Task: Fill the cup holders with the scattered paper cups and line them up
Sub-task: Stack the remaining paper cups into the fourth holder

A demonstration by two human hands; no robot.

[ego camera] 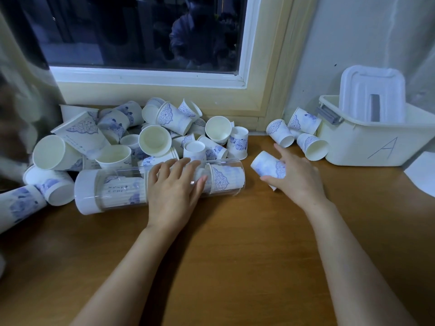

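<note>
Only thing I could actually read was a big handwritten "A", scrawled in thin dark strokes on the front wall of the cream rectangular plastic bin (pixel 353 147) at the right end of the brown wooden surface (pixel 235 231). The white paper cups with blue ornament print (pixel 81 134) had a couple of rows of tiny blue characters down the side. So did the ones stacked inside the clear plastic tube holder (pixel 117 188). Those were way too small and blurry to make out.

Clear cup holder (pixel 117 189) (part-filled) lies sideways beside heaped paper cups (pixel 154 140)
</note>
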